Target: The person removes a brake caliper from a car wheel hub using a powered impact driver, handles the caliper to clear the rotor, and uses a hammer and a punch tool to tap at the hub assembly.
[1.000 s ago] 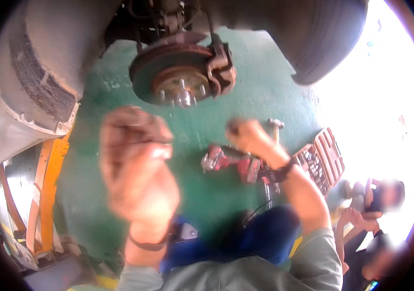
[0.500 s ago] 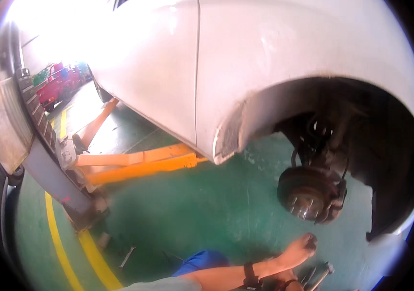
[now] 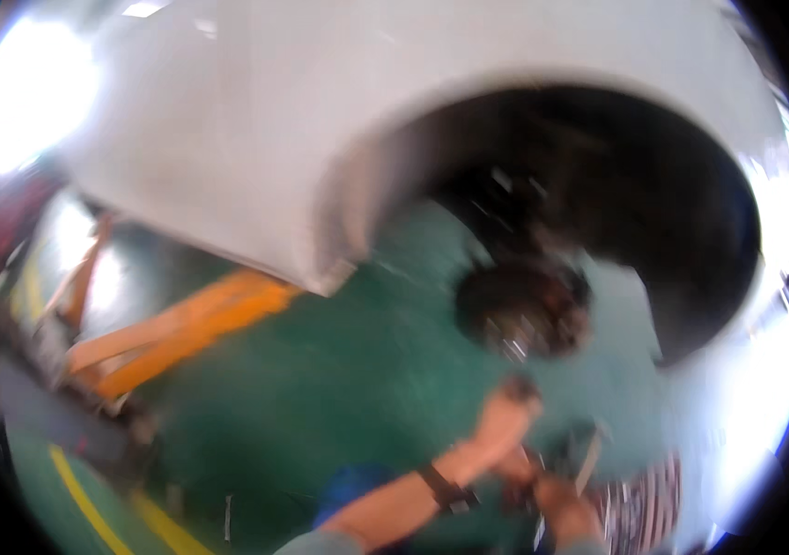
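The brake disc (image 3: 480, 298), a round, rust-brown metal plate with a rough, dull look, hangs right of the middle of the scene, below the dark, hollow wheel arch (image 3: 695, 222). Its flat face is turned toward the near side and somewhat downward, so the axis through its centre runs from far to near. Short, bright studs (image 3: 514, 349) stick out along that axis at the near edge, smeared by blur. A lumpy brown caliper (image 3: 576, 319) clasps the disc's right side.

The left hand (image 3: 503, 421) reaches in from the near left, just on the near side of the studs, its forearm slanting far and to the right under a dark wrist strap (image 3: 445, 487). Its fingers are curled in; a dark patch covers their tips, and I cannot tell whether they grip a small thing or are only grimy. The right hand (image 3: 517, 464) is close behind the left wrist, partly hidden; how far its fingers are open, and whether they hold anything, cannot be told.

Just right of the hands, a slim, pale-handled tool (image 3: 590, 457) slants across the smooth green floor (image 3: 357, 370), beside a ribbed tool case (image 3: 642, 507). A thin metal bar (image 3: 227, 518) lies at the near left. Beyond it, a flat-sided orange lift arm (image 3: 196, 324) reaches toward the glossy white car body (image 3: 228, 139).
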{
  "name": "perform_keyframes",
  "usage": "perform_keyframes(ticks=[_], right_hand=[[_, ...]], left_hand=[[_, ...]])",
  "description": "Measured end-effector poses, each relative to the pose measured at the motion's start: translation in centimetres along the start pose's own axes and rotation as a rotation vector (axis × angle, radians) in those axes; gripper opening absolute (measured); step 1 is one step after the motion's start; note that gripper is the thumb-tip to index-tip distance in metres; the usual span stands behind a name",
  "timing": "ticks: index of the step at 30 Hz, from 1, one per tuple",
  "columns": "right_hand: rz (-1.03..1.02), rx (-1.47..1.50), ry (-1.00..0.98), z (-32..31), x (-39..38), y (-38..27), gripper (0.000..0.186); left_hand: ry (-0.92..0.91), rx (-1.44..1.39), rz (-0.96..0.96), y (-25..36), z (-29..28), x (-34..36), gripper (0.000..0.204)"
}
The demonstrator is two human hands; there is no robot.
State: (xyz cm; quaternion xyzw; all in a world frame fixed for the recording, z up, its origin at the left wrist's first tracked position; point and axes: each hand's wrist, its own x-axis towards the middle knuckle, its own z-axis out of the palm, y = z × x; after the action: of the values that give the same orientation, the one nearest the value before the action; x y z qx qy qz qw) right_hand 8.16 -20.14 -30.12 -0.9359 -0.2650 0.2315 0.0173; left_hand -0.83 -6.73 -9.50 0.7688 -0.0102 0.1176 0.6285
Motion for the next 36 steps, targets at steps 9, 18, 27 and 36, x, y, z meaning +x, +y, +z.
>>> perform_keyframes(ticks=[9, 18, 27, 36], right_hand=[[-0.078, 1.382, -0.016, -9.1, -9.4, -4.5, 0.046], [0.014, 1.53, 0.28, -13.3, -13.5, -10.3, 0.049], [-0.007, 0.963, 0.688, -11.8, -12.7, -11.6, 0.04], [-0.014, 1.375, 0.719, -8.9, -9.2, -12.1, 0.046]], left_hand=[[0.59, -0.712, -0.128, -0.1, -3.3, 1.4, 0.021], [0.3, -0.417, -0.435, -4.2, -4.3, -0.6, 0.03], [-0.181, -0.832, -0.387, -2.4, -3.4, -1.2, 0.073], [-0.136, -0.818, -0.499, -2.8, -3.4, 0.3, 0.064]])
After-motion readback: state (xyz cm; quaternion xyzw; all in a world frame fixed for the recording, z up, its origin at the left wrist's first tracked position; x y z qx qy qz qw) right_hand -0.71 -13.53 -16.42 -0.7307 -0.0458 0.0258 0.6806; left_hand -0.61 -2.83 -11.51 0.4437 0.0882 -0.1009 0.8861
